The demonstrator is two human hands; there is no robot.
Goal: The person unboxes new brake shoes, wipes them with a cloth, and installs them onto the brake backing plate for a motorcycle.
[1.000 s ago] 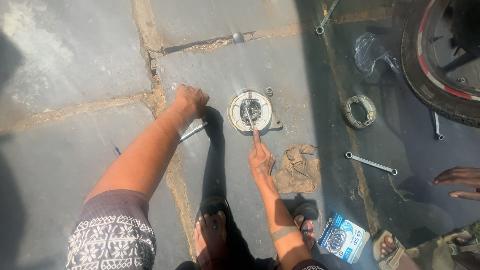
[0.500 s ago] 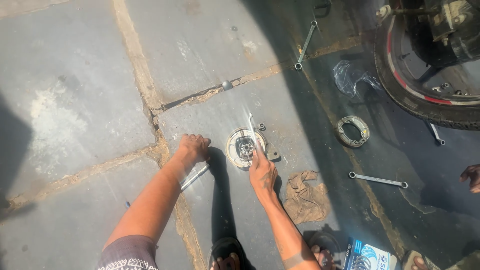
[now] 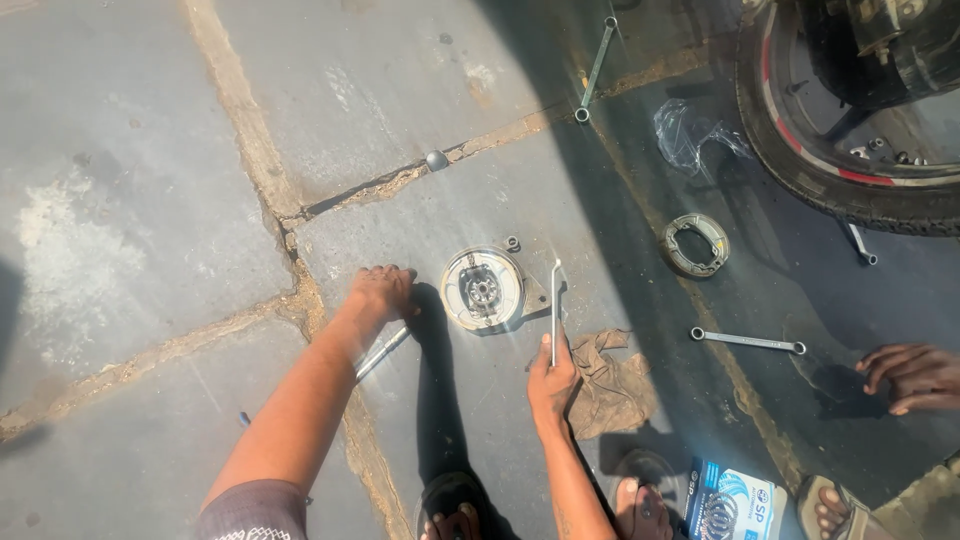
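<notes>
My left hand (image 3: 382, 290) rests flat on the stone pavement, just left of a round metal brake plate (image 3: 483, 289) that lies on the ground. A thin metal rod (image 3: 382, 353) lies under my left forearm. My right hand (image 3: 551, 382) grips a slim bent metal tool (image 3: 556, 308) that points away from me, just right of the plate. A small nut (image 3: 512, 243) sits beyond the plate.
A brown rag (image 3: 612, 380) lies by my right hand. Brake shoes (image 3: 695, 243), a spanner (image 3: 747, 341), a long wrench (image 3: 596, 68), a plastic bag (image 3: 690, 138) and a motorcycle wheel (image 3: 850, 130) lie right. Another person's hand (image 3: 912, 377) and a blue box (image 3: 732, 502) are near.
My right hand has pulled back from the brake plate with the tool, which now lies to the plate's right. The view has shifted.
</notes>
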